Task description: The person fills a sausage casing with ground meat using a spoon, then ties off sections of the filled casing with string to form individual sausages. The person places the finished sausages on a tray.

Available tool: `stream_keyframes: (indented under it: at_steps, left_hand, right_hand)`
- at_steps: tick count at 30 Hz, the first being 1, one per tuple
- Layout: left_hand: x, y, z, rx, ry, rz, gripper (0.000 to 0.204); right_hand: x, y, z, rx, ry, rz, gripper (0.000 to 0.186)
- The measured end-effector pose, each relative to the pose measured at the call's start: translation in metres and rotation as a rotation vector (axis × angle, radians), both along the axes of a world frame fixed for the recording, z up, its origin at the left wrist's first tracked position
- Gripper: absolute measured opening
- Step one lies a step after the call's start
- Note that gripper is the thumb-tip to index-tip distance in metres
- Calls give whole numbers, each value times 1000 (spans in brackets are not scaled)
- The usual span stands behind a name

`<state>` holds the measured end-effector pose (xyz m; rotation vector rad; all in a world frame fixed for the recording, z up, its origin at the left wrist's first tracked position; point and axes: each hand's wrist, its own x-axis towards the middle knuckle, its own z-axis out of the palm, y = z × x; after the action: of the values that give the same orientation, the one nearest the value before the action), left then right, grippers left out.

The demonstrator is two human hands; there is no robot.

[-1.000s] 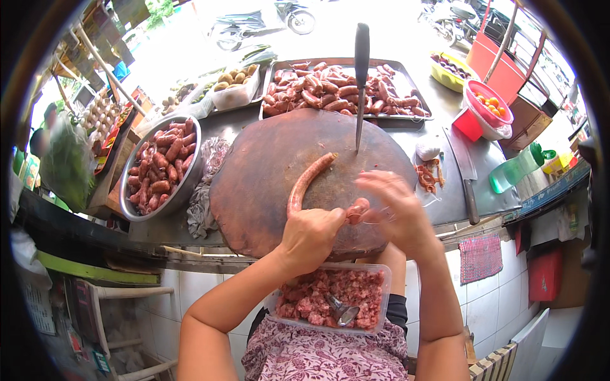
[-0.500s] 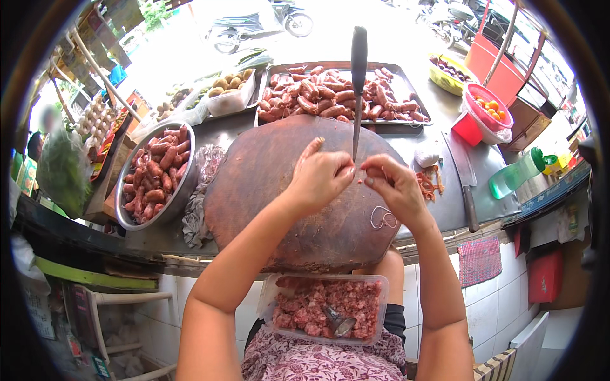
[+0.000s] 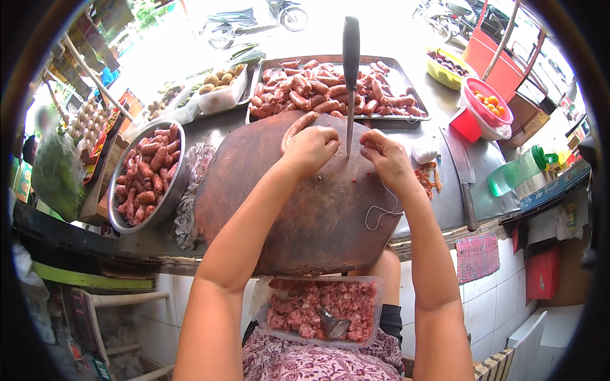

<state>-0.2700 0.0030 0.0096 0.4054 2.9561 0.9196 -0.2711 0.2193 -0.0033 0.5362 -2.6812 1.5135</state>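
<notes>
Steel knife [image 3: 351, 81] stood between left hand [image 3: 311, 151] and right hand [image 3: 389, 161], both curled; I couldn't tell grasp; inward slip risked cuts.

A grey metal counter [image 3: 441, 213] carries a thick wooden chopping block [image 3: 324, 232] at the middle of its near edge. Behind it, toward the far edge, lies a rectangular metal tray [image 3: 399, 82]. Near the left end sit a metal bowl [image 3: 170, 206] and crumpled plastic [image 3: 187, 219]. Toward the right end lie reddish scraps [image 3: 427, 179], a cleaver [image 3: 460, 159] pointing away from the near edge, and a green bottle [image 3: 516, 173].
</notes>
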Motion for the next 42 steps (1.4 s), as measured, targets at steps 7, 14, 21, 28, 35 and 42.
stream_keyframes:
  at_steps: [7,14,21,28,35,42]
  left_hand:
    - [95,22,-11,628,88,-174,57]
    - [143,44,-19,1485,-279,101,26]
    - [113,6,-5,1490,-286,123,29]
    - [54,0,9,698,-168,15,22]
    - [20,6,17,302,89,35,24]
    - [-9,-10,-4,100,182,59,25]
  right_hand:
    - [70,6,33,-1017,-649,426,48]
    - [111,-32,10,-600,-525,185,69]
    - [115,2,31,-519,-447,164,27]
    - [56,18,33,-605,-254,-224,15]
    - [-1,22,7,-480,-49,-337,15]
    - [-23,11,-31,14,147,-424,19]
